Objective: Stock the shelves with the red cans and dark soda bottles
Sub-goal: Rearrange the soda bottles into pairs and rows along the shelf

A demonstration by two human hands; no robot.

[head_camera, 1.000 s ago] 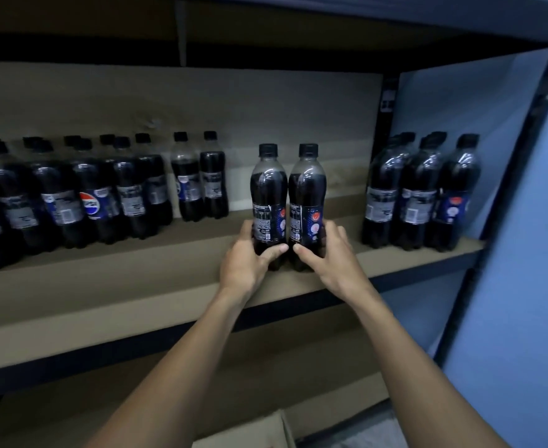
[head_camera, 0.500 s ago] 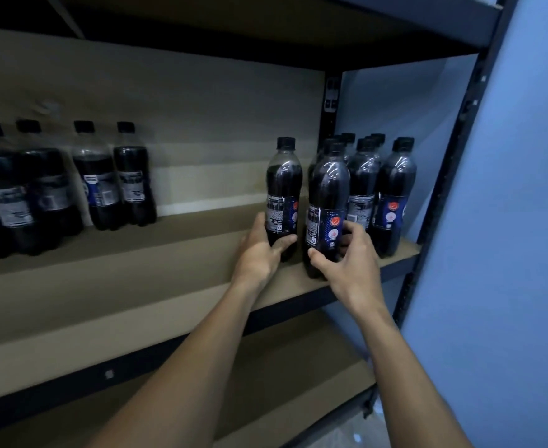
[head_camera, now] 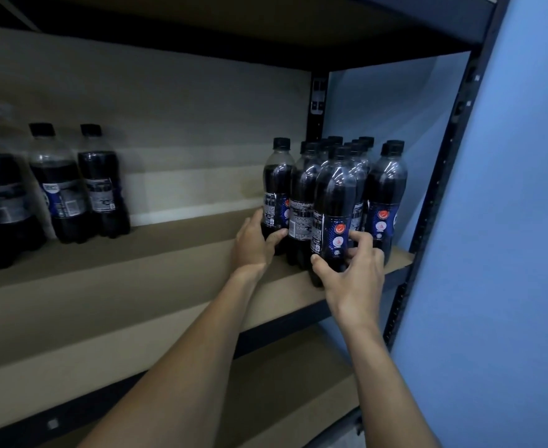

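Two dark soda bottles stand on the brown shelf board (head_camera: 175,273) at its right end, against a cluster of several like bottles (head_camera: 385,189). My left hand (head_camera: 254,242) grips the base of the left bottle (head_camera: 277,185). My right hand (head_camera: 351,270) grips the lower part of the front bottle (head_camera: 332,208), thumb on its left, fingers curled round its right side. Both bottles are upright with black caps and blue labels. No red cans are in view.
Another group of dark bottles (head_camera: 72,189) stands at the shelf's left rear. A black metal upright (head_camera: 440,176) and a blue wall (head_camera: 508,221) bound the right side. A lower shelf board (head_camera: 285,383) lies below, and an upper shelf overhangs.
Both hands have slid the two bottles to the right along the shelf, from its middle up against the right-hand cluster. The view has swung right with them.
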